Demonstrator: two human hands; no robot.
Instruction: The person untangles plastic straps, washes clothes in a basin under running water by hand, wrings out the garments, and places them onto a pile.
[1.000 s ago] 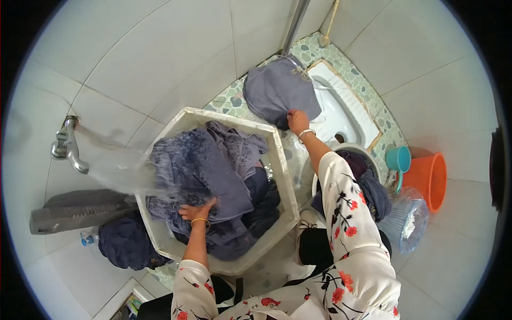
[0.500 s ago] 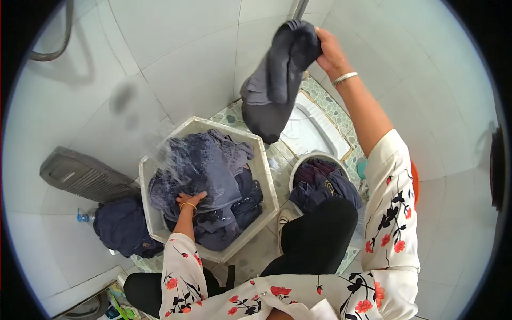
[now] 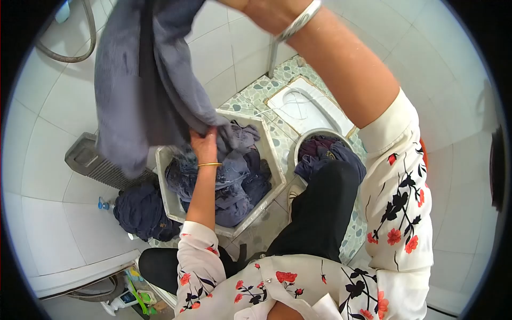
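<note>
A dark grey-blue garment [image 3: 122, 101] hangs in the upper left, close to the camera and partly past the top edge. My right hand [image 3: 258, 12] grips its top at the frame's upper edge, fingers mostly out of view. Lower down, my left hand [image 3: 204, 145] is closed on a fold of the same cloth, its fingertips hidden in it. Beneath is a white hexagonal basin [image 3: 273, 154], filled with wet, sudsy dark clothes [image 3: 234, 186]. The hanging cloth covers the basin's far left part.
A grey washboard [image 3: 85, 154] leans by the wall, with a dark clothes pile [image 3: 144, 210] below it. A round bucket [image 3: 314, 132] of dark clothes stands right of the basin, near a squat toilet [image 3: 314, 109]. A hose [image 3: 90, 50] hangs upper left; bottles [image 3: 120, 304] lie lower left.
My right hand has swung the garment left and up, nearer the camera. My left hand has risen from the wet clothes in the basin and taken hold of the garment's lower part.
</note>
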